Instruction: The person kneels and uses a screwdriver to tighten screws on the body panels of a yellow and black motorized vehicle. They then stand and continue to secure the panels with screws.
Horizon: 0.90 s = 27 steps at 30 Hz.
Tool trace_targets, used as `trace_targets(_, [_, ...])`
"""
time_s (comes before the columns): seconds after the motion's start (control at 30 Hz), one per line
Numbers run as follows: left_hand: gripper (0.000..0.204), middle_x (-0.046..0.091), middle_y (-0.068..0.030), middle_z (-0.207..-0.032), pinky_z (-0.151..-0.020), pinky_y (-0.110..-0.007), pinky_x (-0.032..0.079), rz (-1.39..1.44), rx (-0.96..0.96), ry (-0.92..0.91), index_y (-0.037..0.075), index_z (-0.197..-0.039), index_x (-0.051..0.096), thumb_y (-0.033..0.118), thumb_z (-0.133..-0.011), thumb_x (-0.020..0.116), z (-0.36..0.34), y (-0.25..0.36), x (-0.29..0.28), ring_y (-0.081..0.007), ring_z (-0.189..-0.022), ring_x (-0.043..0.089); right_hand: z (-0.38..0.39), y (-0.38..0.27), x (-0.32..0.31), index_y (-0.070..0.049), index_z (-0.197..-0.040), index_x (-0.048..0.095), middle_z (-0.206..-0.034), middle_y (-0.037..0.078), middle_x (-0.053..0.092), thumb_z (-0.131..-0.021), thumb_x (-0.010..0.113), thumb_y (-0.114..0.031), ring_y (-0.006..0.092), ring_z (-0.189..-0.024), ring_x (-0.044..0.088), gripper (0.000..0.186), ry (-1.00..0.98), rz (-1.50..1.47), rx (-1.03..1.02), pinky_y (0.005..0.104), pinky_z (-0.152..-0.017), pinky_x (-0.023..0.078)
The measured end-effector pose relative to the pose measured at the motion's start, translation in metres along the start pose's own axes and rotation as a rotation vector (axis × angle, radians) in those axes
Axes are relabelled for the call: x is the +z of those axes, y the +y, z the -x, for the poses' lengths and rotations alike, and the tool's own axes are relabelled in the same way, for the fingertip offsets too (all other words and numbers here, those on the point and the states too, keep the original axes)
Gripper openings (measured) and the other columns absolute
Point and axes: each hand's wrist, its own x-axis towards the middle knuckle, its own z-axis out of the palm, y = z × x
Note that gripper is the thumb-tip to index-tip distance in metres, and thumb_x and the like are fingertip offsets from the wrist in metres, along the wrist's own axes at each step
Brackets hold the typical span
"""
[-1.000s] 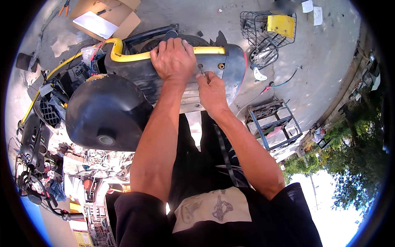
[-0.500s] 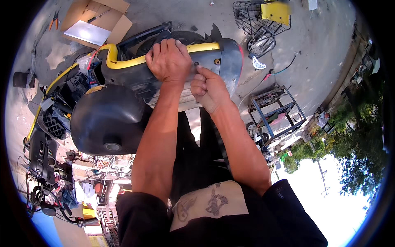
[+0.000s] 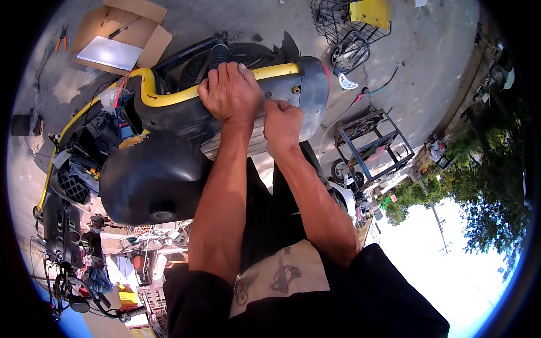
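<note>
A scooter lies across the space ahead of me, with a dark grey tail panel point(image 3: 180, 115) and a yellow rail point(image 3: 147, 90) along its upper edge. My left hand point(image 3: 231, 93) rests on that rail with its fingers curled over the far side, fingertips hidden. Just right of it, my right hand point(image 3: 283, 124) is closed against the panel, thumb and fingers pressed together; whatever they hold is hidden. A brass-coloured round fitting point(image 3: 296, 90) shows in the panel beyond the right hand. Left of my left forearm is a large, rounded black shell point(image 3: 152, 180) with a ringed hole.
An open cardboard box point(image 3: 147, 31) and orange-handled pliers point(image 3: 61, 39) lie at the far left. A wire basket point(image 3: 327, 25) and a white crescent-shaped part point(image 3: 347, 82) are on the ground at the far right. A blue metal frame cart point(image 3: 376, 147) stands at right.
My right hand has rolled over, its knuckles now uppermost and its fingers more tightly closed at the panel. The left hand keeps its place on the rail. The whole view has shifted slightly.
</note>
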Motion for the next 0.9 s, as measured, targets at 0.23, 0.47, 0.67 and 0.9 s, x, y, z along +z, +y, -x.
trace_targets(0.23, [0.014,0.066,-0.0021,-0.090,-0.091,-0.043,0.042,0.022,0.001,0.014,0.012,-0.088,0.068,0.023,-0.096,0.064,-0.001,0.001,0.000,-0.0252,-0.091,0.062,0.005,-0.005,0.001,0.010,-0.081,0.068,-0.065,0.015,0.062,-0.090,0.065,-0.012,0.0164,-0.064,0.054,0.024,0.037,0.210,-0.205,0.0403,-0.063,0.047])
trace_targets(0.47, [0.014,0.066,-0.0013,-0.089,-0.088,-0.042,0.041,0.022,-0.004,-0.014,0.014,-0.088,0.068,0.024,-0.097,0.063,-0.001,0.000,-0.001,-0.0253,-0.091,0.063,0.007,-0.010,-0.004,0.010,-0.083,0.069,-0.069,0.022,0.067,-0.092,0.067,-0.013,0.0294,-0.062,0.063,0.025,0.025,0.416,-0.326,0.0423,-0.064,0.049])
trace_targets(0.67, [0.012,0.065,-0.0009,-0.090,-0.088,-0.042,0.041,0.025,-0.030,-0.001,0.014,-0.089,0.067,0.023,-0.097,0.063,0.001,0.001,-0.005,-0.0241,-0.090,0.061,-0.006,-0.007,-0.026,-0.001,-0.087,0.070,-0.076,0.021,0.073,-0.093,0.070,-0.018,0.0443,-0.067,0.071,0.019,-0.029,1.061,-0.769,0.0511,-0.061,0.056])
trace_targets(0.9, [0.014,0.063,-0.0010,-0.089,-0.088,-0.041,0.041,0.055,0.000,0.041,0.014,-0.086,0.065,0.023,-0.097,0.063,-0.002,0.003,-0.001,-0.0242,-0.089,0.060,-0.006,-0.014,-0.025,-0.004,-0.092,0.070,-0.075,0.019,0.074,-0.093,0.070,-0.017,0.0409,-0.070,0.074,0.013,-0.072,1.040,-0.726,0.0535,-0.063,0.058])
